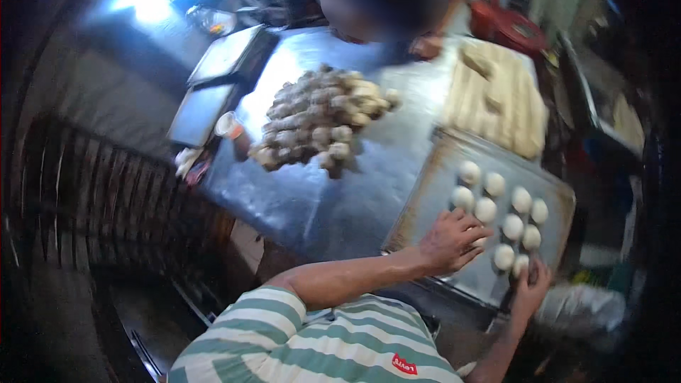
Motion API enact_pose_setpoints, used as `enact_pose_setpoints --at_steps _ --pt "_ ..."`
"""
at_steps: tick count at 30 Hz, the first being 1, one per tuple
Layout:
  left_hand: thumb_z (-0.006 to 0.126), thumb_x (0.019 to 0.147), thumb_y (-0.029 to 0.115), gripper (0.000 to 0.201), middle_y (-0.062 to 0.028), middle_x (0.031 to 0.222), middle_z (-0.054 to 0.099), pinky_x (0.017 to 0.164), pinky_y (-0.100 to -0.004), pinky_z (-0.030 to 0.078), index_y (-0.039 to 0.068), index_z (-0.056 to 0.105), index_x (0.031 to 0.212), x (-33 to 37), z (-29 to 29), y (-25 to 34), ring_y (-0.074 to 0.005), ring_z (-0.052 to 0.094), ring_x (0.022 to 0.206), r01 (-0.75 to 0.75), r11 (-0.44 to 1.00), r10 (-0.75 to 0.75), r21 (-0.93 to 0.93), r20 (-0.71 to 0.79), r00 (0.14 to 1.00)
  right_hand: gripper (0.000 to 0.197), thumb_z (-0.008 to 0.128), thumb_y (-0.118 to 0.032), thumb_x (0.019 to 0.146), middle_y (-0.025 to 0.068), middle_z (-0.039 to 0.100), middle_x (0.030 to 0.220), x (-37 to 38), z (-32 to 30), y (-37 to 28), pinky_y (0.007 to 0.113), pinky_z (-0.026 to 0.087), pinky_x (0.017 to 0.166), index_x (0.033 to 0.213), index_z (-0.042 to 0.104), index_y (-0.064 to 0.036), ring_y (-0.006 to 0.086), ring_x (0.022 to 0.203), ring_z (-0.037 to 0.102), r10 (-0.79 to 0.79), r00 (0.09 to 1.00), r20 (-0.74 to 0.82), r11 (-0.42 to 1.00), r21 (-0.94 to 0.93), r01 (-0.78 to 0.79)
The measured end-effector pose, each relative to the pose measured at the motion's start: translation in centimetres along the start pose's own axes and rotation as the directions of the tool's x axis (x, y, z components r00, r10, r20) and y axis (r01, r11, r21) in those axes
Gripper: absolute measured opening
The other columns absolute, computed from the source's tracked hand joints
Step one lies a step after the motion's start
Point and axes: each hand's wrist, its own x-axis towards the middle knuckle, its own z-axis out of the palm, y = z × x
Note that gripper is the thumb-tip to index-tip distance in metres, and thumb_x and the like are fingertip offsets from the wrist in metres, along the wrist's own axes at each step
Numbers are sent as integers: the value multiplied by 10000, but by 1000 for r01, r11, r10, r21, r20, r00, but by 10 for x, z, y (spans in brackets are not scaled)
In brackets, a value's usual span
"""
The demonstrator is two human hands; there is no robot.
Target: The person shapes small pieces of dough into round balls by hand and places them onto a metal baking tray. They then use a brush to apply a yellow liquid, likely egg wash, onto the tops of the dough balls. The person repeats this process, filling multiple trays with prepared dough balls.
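Note:
A shallow metal baking tray lies at the right with several round white dough balls set on it in rough rows. My left hand reaches over the tray's near left part, its fingers curled down over a dough ball that shows in part between them. At the near edge my right hand has thumb and fingers closed about the side of the nearest dough ball. My right fingertips are partly hidden.
A pile of small lumps, greyish to pale, sits on the metal table. Behind the tray lies a ridged pale slab. Across the table stands a person, one hand at the edge. A cup and dark flat boxes stand left.

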Motion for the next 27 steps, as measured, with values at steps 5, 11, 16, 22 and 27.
enact_pose_setpoints --at_steps 5,11,16,22,27 --pt "823 815 201 348 -105 1293 689 1089 -510 435 192 771 1159 -109 -162 -135 -338 605 1255 304 876 -98 376 -477 873 330 668 -181 1026 113 619 1225 8 11 -29 368 505 953 1312 669 -17 237 1104 617 1 978 -210 992 -124 -27" --pt "917 713 377 1065 -250 1557 441 1160 -576 351 121 381 1597 -256 -358 -363 -455 429 1420 846 514 -122 140 -965 234 353 667 -135 1017 89 663 1224 -26 71 -149 361 499 890 1355 647 -36 182 1049 594 19 1000 -18 996 85 -18" --pt "938 670 396 1201 -274 1450 543 1065 -606 450 157 269 1638 -282 -450 -461 -480 548 1313 782 615 -171 99 -952 254 238 674 -103 1008 41 682 1114 -67 137 -279 298 483 816 1226 700 -13 129 959 597 -188 970 157 979 -51 198" --pt "951 705 223 1233 -263 1366 599 1022 -523 561 119 171 1654 -230 -438 -416 -420 646 1231 495 842 -104 213 -838 536 197 682 -84 1004 38 708 1033 -97 190 -340 260 520 858 1165 721 23 107 950 635 -44 960 278 993 114 13" --pt "982 699 230 1342 -247 1418 566 1069 -489 557 112 72 1679 -165 -366 -329 -362 630 1280 87 986 29 144 -658 753 747 818 -153 916 85 685 1141 -109 311 -406 290 541 817 1573 470 -79 140 929 636 -253 809 530 888 460 -24"
